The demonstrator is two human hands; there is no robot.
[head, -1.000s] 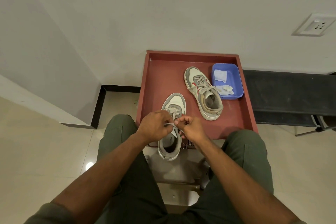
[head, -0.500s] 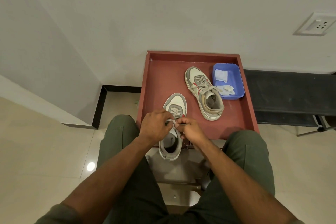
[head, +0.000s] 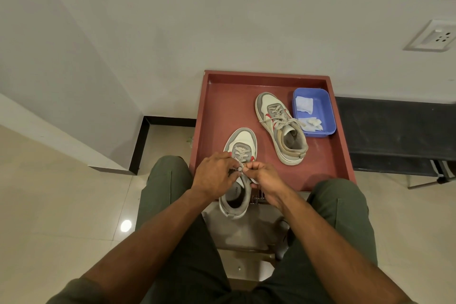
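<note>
Tying lace (head: 240,168), near sneaker (head: 243,139)

Shoe lies toe-away on the red tray (head: 222,106), heel past the front rim, long axis running toward the person. The left hand (head: 214,175) and right hand (head: 262,177) meet above its tongue, fingers of both pinching the lace between them; both equally near.

Left hand (head: 214,175) and right hand (head: 264,176) meet — fingers curled, pinching.

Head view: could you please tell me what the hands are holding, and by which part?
Both the left hand and the right hand pinch the laces of the near shoe, above its tongue.
</note>
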